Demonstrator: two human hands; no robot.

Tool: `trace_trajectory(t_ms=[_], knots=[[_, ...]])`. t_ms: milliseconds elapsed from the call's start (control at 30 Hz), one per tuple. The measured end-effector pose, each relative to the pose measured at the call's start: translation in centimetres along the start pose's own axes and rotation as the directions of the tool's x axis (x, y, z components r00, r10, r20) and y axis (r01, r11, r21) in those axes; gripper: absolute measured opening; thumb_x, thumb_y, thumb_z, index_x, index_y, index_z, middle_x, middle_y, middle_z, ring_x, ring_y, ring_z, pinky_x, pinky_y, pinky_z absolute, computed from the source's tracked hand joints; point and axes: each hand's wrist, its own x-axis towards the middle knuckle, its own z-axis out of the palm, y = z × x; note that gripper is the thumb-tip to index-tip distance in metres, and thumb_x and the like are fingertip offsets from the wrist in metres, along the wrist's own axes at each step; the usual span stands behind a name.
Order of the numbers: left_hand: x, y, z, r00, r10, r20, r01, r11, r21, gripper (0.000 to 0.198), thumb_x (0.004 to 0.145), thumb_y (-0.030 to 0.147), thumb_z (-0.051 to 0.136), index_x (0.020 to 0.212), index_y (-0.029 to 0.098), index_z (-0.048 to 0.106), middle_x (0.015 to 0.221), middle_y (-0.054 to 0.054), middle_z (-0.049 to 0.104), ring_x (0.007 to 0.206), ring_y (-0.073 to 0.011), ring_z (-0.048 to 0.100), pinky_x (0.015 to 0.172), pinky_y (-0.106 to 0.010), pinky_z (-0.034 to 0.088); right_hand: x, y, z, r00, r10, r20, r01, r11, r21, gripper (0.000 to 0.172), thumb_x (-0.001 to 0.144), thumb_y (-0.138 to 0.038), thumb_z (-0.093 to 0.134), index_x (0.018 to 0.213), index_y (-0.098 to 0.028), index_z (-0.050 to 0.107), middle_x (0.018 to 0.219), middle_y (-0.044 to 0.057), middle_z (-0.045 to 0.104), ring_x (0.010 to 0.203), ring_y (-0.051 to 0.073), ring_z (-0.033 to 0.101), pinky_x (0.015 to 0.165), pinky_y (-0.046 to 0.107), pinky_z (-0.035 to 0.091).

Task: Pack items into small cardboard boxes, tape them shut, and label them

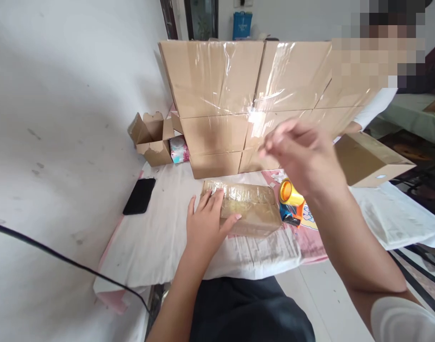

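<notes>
Step in hand: the left grip (206, 221), a bare hand, is steadying a tan cardboard box wrapped in clear tape (253, 216), while the right grip (306, 156) appears to be working above it. The box is lying lengthwise at the centre of the frame, slightly below the middle, on a counter covered with white cloth (167, 228).

Next move: as a judgement, it is calling for firm holding pressure on the left end of the box and a controlled approach of the right grip to the taped top.

Grip, left: the fingers are spreading wide across the left end of the box, the thumb lying over its upper face; the hand is touching, not enclosing.

Grip, right: the fingers and thumb are drawing close together in a narrow shape, apart from the box. Blur is obscuring the fingertips; whether they are holding anything cannot be told.

Adjacent items: an orange and blue tape dispenser with a yellow roll (291, 192) is resting just beside the box's right end. A tall stack of tan cardboard cartons (217, 80) is standing behind, across the upper middle of the frame.
</notes>
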Motion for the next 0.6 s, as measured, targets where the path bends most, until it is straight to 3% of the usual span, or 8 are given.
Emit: trace_trajectory(t_ms=[33, 100, 167, 233, 333, 433, 533, 600], knots=[[0.1, -0.1, 0.1, 1.000, -0.001, -0.022, 0.001, 1.000, -0.013, 0.072, 0.094, 0.064, 0.053, 0.152, 0.022, 0.043, 0.148, -0.011, 0.060, 0.144, -0.0314, 0.049, 0.123, -0.060, 0.025, -0.4, 0.3, 0.3, 0.977, 0.185, 0.107, -0.192, 0.979, 0.063, 0.023, 0.082, -0.032, 0.084, 0.083, -0.021, 0.063, 0.078, -0.002, 0.065, 0.066, 0.012, 0.065, 0.067, 0.030, 0.056], [0.1, -0.4, 0.6, 0.995, -0.002, -0.101, -0.003, 0.999, -0.048, 0.091, 0.086, 0.073, 0.058, 0.156, 0.019, 0.034, 0.148, -0.015, 0.059, 0.141, -0.0337, 0.051, 0.123, -0.061, 0.022, -1.4, 1.9, 1.1, 0.842, 0.460, 0.283, -0.510, 0.849, 0.139, 0.029, 0.076, -0.032, 0.087, 0.088, -0.020, 0.063, 0.081, -0.003, 0.066, 0.059, 0.011, 0.065, 0.059, 0.028, 0.054], [-0.3, -0.6, 1.1, 0.979, 0.010, -0.205, -0.033, 0.994, -0.105, 0.104, 0.079, 0.079, 0.061, 0.157, 0.019, 0.028, 0.147, -0.017, 0.060, 0.139, -0.0353, 0.054, 0.123, -0.064, 0.016, -2.2, 4.2, 1.9, 0.723, 0.594, 0.352, -0.671, 0.726, 0.152, 0.036, 0.069, -0.025, 0.089, 0.091, -0.020, 0.061, 0.081, -0.003, 0.065, 0.060, 0.012, 0.068, 0.058, 0.026, 0.054], [-1.1, -0.5, 1.5, 0.950, 0.021, -0.312, -0.085, 0.978, -0.192, 0.103, 0.079, 0.076, 0.064, 0.158, 0.022, 0.026, 0.135, -0.015, 0.069, 0.129, -0.0338, 0.062, 0.122, -0.065, 0.011, -2.8, 6.4, 2.6, 0.666, 0.659, 0.350, -0.728, 0.676, 0.113, 0.037, 0.067, -0.019, 0.087, 0.091, -0.019, 0.058, 0.080, -0.004, 0.065, 0.064, 0.014, 0.072, 0.060, 0.025, 0.053], [-2.5, 0.3, 1.8, 0.887, -0.081, -0.455, -0.097, 0.930, -0.355, 0.073, 0.090, 0.053, 0.069, 0.150, 0.026, 0.039, 0.097, -0.003, 0.081, 0.097, -0.0238, 0.075, 0.115, -0.056, 0.028, -3.2, 8.4, 3.2, 0.664, 0.674, 0.323, -0.720, 0.694, 0.030, 0.033, 0.070, -0.015, 0.080, 0.092, -0.019, 0.056, 0.081, -0.004, 0.064, 0.066, 0.015, 0.074, 0.059, 0.023, 0.051], [-3.3, 1.7, 1.5, 0.818, -0.339, -0.466, 0.032, 0.835, -0.550, 0.029, 0.094, 0.031, 0.065, 0.122, 0.028, 0.064, 0.078, 0.003, 0.078, 0.075, -0.0153, 0.071, 0.090, -0.038, 0.049, -3.5, 8.6, 3.4, 0.723, 0.615, 0.314, -0.643, 0.766, -0.017, 0.028, 0.075, -0.015, 0.075, 0.092, -0.020, 0.053, 0.087, -0.003, 0.063, 0.066, 0.014, 0.073, 0.057, 0.022, 0.048], [-3.2, 2.6, 1.0, 0.807, -0.480, -0.345, 0.133, 0.716, -0.686, 0.017, 0.092, 0.028, 0.064, 0.108, 0.025, 0.070, 0.074, 0.004, 0.074, 0.066, -0.0120, 0.066, 0.070, -0.027, 0.051, -3.6, 8.3, 3.2, 0.755, 0.568, 0.329, -0.584, 0.809, -0.056, 0.025, 0.079, -0.018, 0.072, 0.092, -0.020, 0.051, 0.090, -0.003, 0.061, 0.067, 0.014, 0.073, 0.056, 0.022, 0.044], [-3.0, 2.7, 1.0, 0.820, -0.453, -0.350, 0.159, 0.767, -0.622, 0.021, 0.091, 0.030, 0.066, 0.110, 0.023, 0.070, 0.067, 0.005, 0.068, 0.058, -0.0111, 0.060, 0.061, -0.025, 0.048, -3.7, 8.3, 3.0, 0.760, 0.550, 0.345, -0.566, 0.822, -0.064, 0.025, 0.081, -0.020, 0.072, 0.093, -0.021, 0.051, 0.091, -0.002, 0.060, 0.069, 0.015, 0.074, 0.056, 0.023, 0.043]])
